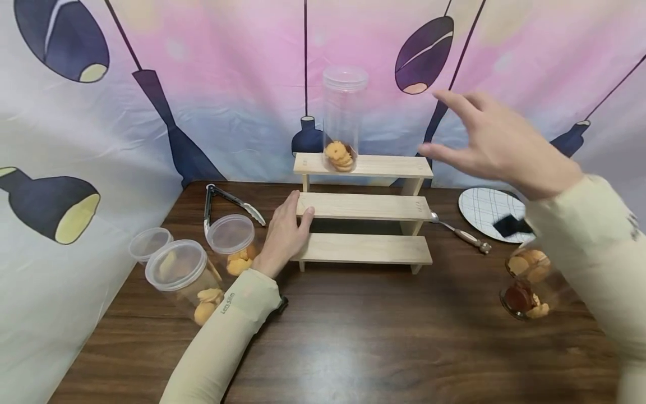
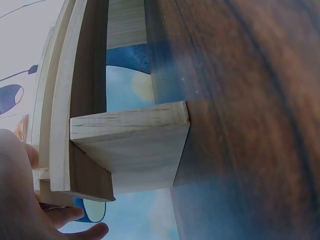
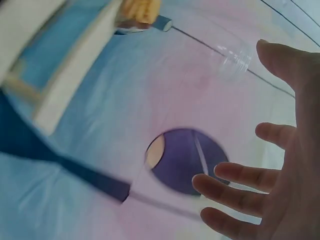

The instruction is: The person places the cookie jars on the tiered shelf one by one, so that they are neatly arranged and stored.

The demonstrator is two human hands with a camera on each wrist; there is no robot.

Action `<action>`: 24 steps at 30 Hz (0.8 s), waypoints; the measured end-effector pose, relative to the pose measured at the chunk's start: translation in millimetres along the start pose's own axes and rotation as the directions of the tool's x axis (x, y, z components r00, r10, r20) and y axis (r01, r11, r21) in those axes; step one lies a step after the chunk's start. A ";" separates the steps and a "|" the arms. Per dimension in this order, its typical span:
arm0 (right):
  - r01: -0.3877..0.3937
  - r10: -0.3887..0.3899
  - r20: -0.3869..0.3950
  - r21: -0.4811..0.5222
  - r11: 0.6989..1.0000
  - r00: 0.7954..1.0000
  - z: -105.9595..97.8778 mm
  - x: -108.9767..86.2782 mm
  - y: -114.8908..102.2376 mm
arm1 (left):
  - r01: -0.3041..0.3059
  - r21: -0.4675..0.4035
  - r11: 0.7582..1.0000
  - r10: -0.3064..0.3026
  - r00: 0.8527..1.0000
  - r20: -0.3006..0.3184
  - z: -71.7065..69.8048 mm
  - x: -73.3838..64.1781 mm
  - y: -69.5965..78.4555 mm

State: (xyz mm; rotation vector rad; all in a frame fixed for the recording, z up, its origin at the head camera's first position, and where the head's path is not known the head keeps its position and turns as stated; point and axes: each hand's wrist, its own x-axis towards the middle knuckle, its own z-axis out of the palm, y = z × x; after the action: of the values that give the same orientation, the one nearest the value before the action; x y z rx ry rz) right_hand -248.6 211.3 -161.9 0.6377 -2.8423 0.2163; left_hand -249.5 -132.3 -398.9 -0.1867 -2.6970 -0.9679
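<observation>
A three-tier wooden display stand (image 1: 363, 206) stands at the back of the table. At its left end, my left hand (image 1: 286, 235) holds the middle tier, thumb over the front edge and the other fingers along the side. In the left wrist view, that hand (image 2: 25, 200) lies by the end of the planks (image 2: 61, 110). A tall clear lidded jar (image 1: 345, 120) with a few cookies at its bottom stands upright on the top tier. Right of this jar my right hand (image 1: 504, 140) is raised in the air, fingers spread, touching nothing; the right wrist view shows its palm (image 3: 295, 165).
Clear jars of cookies (image 1: 176, 269) stand at the left beside tongs (image 1: 234, 197). To the right lie a spoon (image 1: 466, 237) and a checked plate (image 1: 481, 210) bearing a dark object. More clear containers (image 1: 525, 297) are partly hidden by the right sleeve. A printed cloth hangs behind.
</observation>
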 end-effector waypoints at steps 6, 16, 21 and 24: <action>-0.135 0.135 -0.010 -0.067 0.989 0.991 14.7 -70.1 45.3 | -0.015 0.006 1.000 0.015 1.000 -0.003 3.6 0.2 3.4; -0.188 0.162 -0.219 -0.103 0.977 0.962 57.1 -165.8 95.5 | -0.035 -0.014 0.999 0.035 0.999 0.005 7.9 4.8 11.2; -0.213 0.178 -0.315 -0.079 0.974 0.932 72.3 -189.0 107.7 | -0.031 -0.018 0.999 0.032 0.999 0.008 7.9 5.2 10.7; -0.248 0.210 -0.332 -0.078 0.966 0.920 80.7 -198.7 114.3 | -0.023 -0.018 1.000 0.023 1.000 0.008 8.7 4.9 9.4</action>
State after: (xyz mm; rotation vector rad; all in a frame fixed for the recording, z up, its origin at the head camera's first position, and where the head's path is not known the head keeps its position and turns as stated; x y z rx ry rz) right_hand -137.9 378.4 -299.2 0.2171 -2.5822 0.1697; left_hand -254.1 -119.4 -398.3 -0.2248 -2.6884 -0.9870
